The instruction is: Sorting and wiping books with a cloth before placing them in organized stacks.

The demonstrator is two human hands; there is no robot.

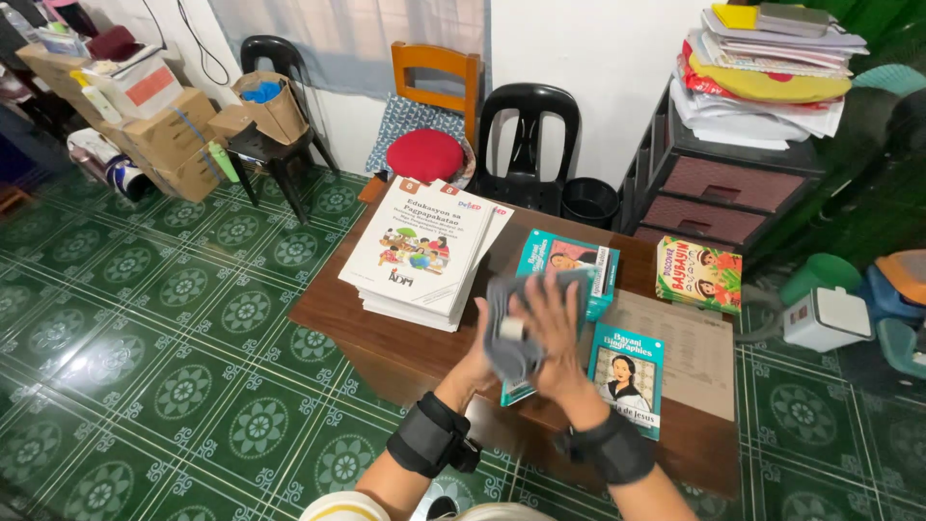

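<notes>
Two hands meet over the front of a brown wooden desk (386, 338), both wearing black padded wristbands. The left hand (479, 359) grips the lower edge of a soft, crumpled grey cloth (516, 323), fingers curled behind it. The right hand (558, 333) lies flat on the cloth with its fingers spread, pressing it against a teal book (516, 388) that pokes out beneath. The cloth hangs in loose folds, with a small pale tag at its middle.

Just right of the hands lies a thin, glossy teal booklet (627, 376) with a portrait on the cover. Behind the cloth rests another teal book (579, 262), thicker and box-shaped. To the left sits a neat stack of white workbooks (420, 256), flat and squared. At the far right edge stands a green, colourful picture book (698, 273). A sheet of tan paper (696, 347) covers part of the desk. Underfoot, the green floor tiles (174, 357) are shiny with a round floral pattern.
</notes>
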